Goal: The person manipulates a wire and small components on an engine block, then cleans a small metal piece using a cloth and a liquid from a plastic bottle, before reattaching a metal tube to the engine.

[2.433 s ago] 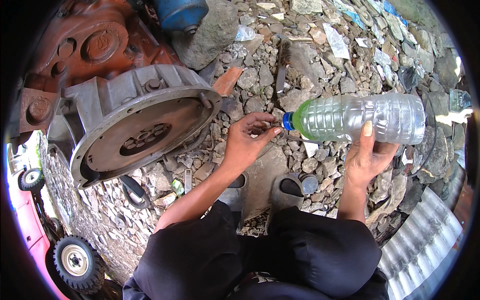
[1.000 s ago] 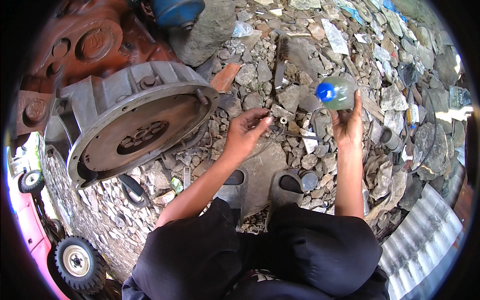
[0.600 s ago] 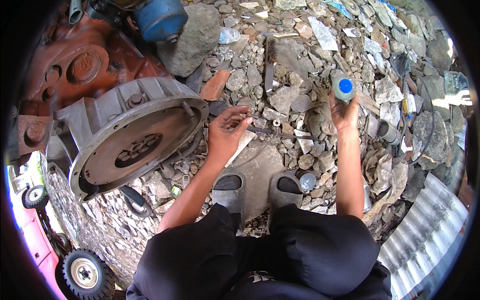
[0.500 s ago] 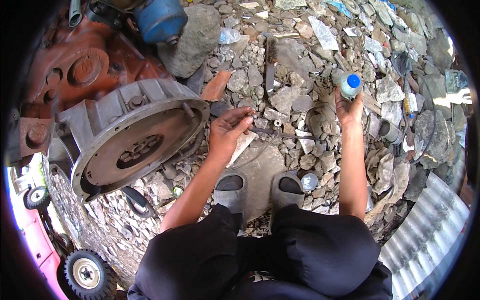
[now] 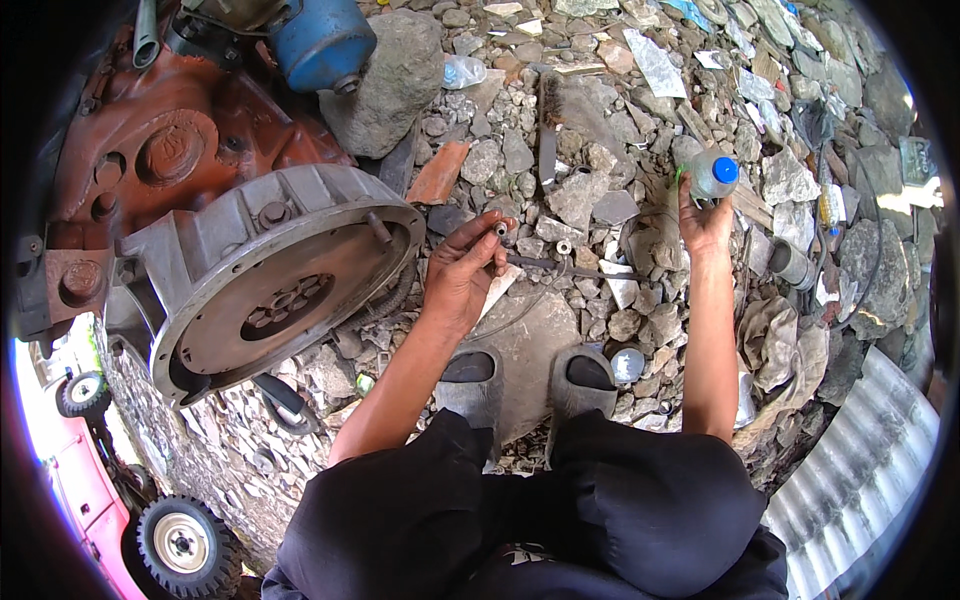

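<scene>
Between the fingertips of my left hand (image 5: 462, 268) is a small metal fitting (image 5: 501, 230) with a round hole in its end. Fingers and thumb are closed around it. My right hand (image 5: 704, 222) grips a clear plastic bottle (image 5: 708, 178) with a blue cap, tilted so the cap points to the right. Just right of my left hand, a ring-shaped metal end (image 5: 564, 247) lies over the stones, and a thin line curves down from it. A dark rod (image 5: 600, 272) lies beneath, across the rubble.
At left stands a red-brown engine block (image 5: 150, 210) with a grey round housing (image 5: 285, 290). A blue canister (image 5: 322, 45) hangs beside a boulder (image 5: 385, 90). A wire brush (image 5: 547, 140) lies ahead on the rubble. Corrugated sheet (image 5: 860, 480) is at lower right, a pink vehicle (image 5: 90, 490) at lower left.
My left hand has turned, so the hole of the fitting now faces up toward me. The bottle has tipped further to the right in my right hand. The whole view has shifted slightly.
</scene>
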Tool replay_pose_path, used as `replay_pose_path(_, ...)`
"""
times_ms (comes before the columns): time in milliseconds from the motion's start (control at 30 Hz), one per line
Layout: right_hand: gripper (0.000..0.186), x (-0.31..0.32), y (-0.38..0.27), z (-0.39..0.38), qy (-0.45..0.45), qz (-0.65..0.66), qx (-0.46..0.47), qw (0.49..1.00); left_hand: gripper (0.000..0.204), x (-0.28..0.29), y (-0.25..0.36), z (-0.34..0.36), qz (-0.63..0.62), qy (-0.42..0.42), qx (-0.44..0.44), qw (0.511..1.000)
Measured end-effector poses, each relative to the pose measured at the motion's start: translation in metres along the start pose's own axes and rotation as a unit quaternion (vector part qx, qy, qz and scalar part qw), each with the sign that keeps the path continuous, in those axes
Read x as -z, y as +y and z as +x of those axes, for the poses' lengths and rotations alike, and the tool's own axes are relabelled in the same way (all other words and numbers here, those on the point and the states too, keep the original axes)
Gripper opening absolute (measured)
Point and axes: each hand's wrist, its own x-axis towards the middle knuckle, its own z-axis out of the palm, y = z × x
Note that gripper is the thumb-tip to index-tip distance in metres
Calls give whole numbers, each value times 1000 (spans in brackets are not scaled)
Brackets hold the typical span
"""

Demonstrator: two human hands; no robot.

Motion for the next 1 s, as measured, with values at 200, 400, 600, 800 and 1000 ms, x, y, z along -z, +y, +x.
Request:
replay_pose_path(200,46,-5,-3,-10,11,-50,-9,999,27,-2,2,0,80,17,-35,996)
replay_pose_path(400,41,-6,-8,-17,-53,-87,-35,994,43,-14,2,-2,295,21,-164,941)
replay_pose_path(600,43,-20,-2,-22,-51,-126,-31,990,50,-12,3,-4,430,2,-231,873)
replay_pose_path(800,44,-34,1,-22,-42,-193,-19,980,48,-24,12,-10,515,1,-249,820)
replay_pose_path(1000,46,-62,14,-20,21,-232,16,972,29,-25,12,-7,339,36,-132,931)
